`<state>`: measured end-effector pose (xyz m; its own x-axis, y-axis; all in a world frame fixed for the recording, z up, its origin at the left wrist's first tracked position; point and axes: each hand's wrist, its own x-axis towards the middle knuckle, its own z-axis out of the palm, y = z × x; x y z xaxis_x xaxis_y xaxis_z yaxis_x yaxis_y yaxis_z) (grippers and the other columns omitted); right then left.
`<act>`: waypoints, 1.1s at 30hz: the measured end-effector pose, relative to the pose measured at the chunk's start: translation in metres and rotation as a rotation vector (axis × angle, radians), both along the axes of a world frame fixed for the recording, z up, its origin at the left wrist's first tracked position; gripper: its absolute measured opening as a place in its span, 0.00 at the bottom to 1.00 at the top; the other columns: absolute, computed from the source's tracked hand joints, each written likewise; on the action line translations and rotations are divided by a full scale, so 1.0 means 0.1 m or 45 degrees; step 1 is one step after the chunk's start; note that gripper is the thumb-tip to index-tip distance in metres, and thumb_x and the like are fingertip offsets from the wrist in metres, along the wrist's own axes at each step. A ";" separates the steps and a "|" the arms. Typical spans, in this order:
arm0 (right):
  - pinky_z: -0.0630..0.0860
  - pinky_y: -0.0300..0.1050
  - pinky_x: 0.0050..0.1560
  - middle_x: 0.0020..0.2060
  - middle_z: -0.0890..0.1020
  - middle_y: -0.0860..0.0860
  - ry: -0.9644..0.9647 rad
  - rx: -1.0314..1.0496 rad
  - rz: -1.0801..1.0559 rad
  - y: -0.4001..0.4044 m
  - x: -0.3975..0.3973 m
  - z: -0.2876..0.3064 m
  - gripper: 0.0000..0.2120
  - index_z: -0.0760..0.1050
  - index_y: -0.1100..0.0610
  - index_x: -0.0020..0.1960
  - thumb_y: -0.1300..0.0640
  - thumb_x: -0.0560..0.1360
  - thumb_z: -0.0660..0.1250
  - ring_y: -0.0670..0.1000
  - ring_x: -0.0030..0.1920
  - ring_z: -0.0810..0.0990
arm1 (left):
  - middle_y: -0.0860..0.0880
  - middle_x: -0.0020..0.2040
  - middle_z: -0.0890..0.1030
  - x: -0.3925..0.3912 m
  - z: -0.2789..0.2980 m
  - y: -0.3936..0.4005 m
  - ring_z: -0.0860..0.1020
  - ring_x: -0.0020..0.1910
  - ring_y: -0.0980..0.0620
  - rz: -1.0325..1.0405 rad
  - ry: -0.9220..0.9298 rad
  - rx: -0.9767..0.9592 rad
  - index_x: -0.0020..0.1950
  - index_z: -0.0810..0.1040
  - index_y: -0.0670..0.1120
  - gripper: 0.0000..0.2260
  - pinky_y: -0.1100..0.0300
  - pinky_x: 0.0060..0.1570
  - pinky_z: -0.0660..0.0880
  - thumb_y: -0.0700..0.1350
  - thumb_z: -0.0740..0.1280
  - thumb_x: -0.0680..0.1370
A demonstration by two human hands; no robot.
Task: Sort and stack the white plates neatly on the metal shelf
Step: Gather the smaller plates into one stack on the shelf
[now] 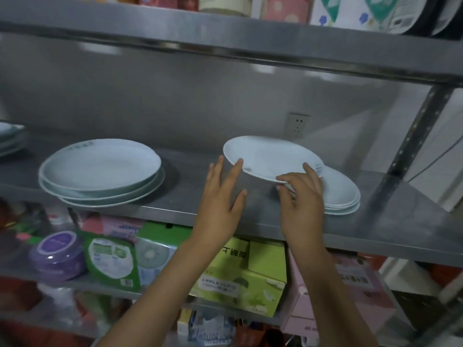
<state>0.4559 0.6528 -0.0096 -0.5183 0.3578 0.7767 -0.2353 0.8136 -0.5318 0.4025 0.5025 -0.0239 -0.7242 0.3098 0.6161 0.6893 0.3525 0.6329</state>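
White plate (270, 156) tilted, pinched by right hand (303, 196); left hand (220, 196) touching.

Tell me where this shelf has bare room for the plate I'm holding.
Bare metal shelf lies between the left plate stack and the lifted plate; more beyond the right stack toward the upright post. The far-left edge holds more plates.

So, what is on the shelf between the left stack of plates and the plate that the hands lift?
In the head view, only bare metal shelf lies between the left stack and the lifted plate. The left hand hovers over that stretch.
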 end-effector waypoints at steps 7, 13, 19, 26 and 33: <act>0.59 0.33 0.68 0.49 0.77 0.43 0.053 0.078 0.212 -0.63 -0.26 0.02 0.10 0.79 0.56 0.49 0.69 0.74 0.65 0.51 0.70 0.66 | 0.50 0.77 0.62 -0.08 0.24 -0.62 0.64 0.72 0.58 0.044 -0.332 0.464 0.76 0.61 0.56 0.29 0.64 0.68 0.64 0.48 0.69 0.77; 0.59 0.32 0.68 0.51 0.77 0.42 0.071 0.075 0.352 -1.10 -0.46 0.04 0.11 0.80 0.57 0.49 0.70 0.74 0.65 0.48 0.70 0.65 | 0.54 0.64 0.77 -0.13 0.40 -1.17 0.77 0.60 0.60 0.098 -0.456 0.701 0.72 0.69 0.50 0.32 0.59 0.61 0.75 0.50 0.76 0.71; 0.60 0.29 0.66 0.51 0.78 0.42 0.049 0.046 0.529 -1.53 -0.67 0.14 0.09 0.79 0.56 0.49 0.68 0.75 0.65 0.47 0.70 0.66 | 0.52 0.75 0.63 -0.19 0.34 -1.64 0.64 0.71 0.58 0.463 -0.048 0.317 0.60 0.77 0.57 0.19 0.71 0.62 0.66 0.55 0.75 0.70; 0.59 0.28 0.67 0.54 0.77 0.41 -0.070 0.024 0.667 -1.92 -0.86 0.11 0.08 0.79 0.53 0.51 0.64 0.76 0.65 0.43 0.70 0.65 | 0.53 0.67 0.75 -0.21 0.31 -2.02 0.69 0.69 0.55 0.637 0.077 0.341 0.47 0.82 0.51 0.09 0.74 0.58 0.63 0.50 0.76 0.70; 0.59 0.36 0.68 0.72 0.65 0.45 -0.199 -0.118 0.661 -1.99 -0.99 0.16 0.19 0.69 0.51 0.69 0.58 0.79 0.62 0.41 0.71 0.62 | 0.53 0.58 0.81 -0.51 0.38 -2.24 0.76 0.59 0.57 0.672 0.120 0.340 0.47 0.84 0.46 0.13 0.52 0.63 0.72 0.51 0.78 0.68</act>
